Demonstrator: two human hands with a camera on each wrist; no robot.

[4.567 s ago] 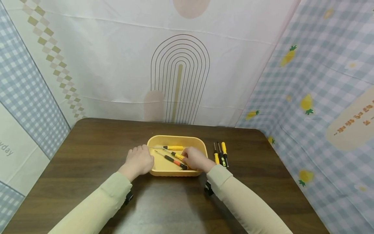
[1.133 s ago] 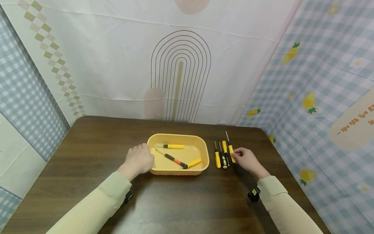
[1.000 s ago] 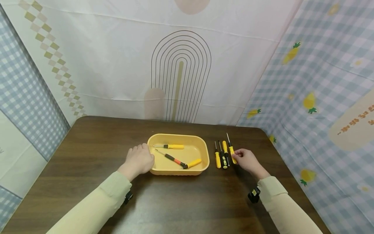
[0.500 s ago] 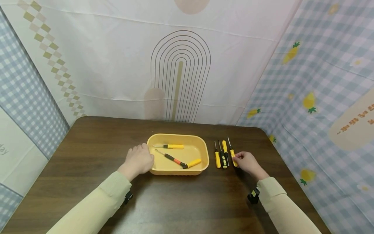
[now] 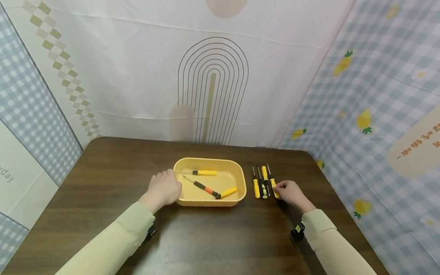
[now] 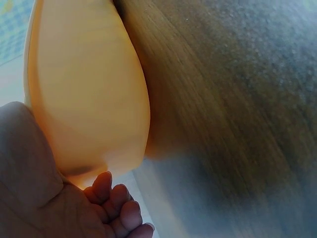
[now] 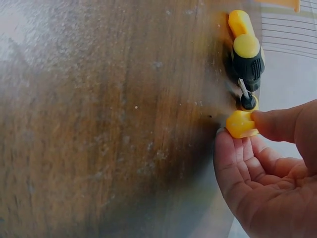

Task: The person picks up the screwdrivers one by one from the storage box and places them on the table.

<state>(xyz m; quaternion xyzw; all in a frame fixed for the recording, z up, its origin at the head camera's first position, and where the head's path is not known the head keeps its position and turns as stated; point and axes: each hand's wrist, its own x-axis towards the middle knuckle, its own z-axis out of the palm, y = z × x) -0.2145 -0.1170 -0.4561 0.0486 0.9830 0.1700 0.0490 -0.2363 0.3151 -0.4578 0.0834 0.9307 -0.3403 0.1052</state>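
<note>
My left hand (image 5: pixel 162 189) grips the left end of a yellow plastic bin (image 5: pixel 231 177); in the left wrist view, the thumb side lies against the bin wall (image 6: pixel 89 84) and the fingers (image 6: pixel 119 198) curl under its rim. At the right end of a row on the table, my right hand (image 5: pixel 292 194) pinches the yellow handle of a screwdriver (image 5: pixel 273 185). Its shaft points away from me. The right wrist view shows the handle end (image 7: pixel 240 124) between thumb and fingers, beside the neighbouring screwdriver tip (image 7: pixel 243 88).
Beside the held one lie a reversed yellow screwdriver (image 5: pixel 264 172), a black-and-yellow one (image 5: pixel 263 189) and another yellow one (image 5: pixel 256 187). Inside the bin are a yellow screwdriver (image 5: pixel 206 173), a black-and-orange one (image 5: pixel 203 187) and a yellow-handled tool (image 5: pixel 228 191). A dark wooden table (image 5: pixel 213 236) bears everything.
My right hand has carried the yellow screwdriver from the bin to the row's right end. Within the last second it slid slightly nearer me, level with the others. My left hand stayed put.
</note>
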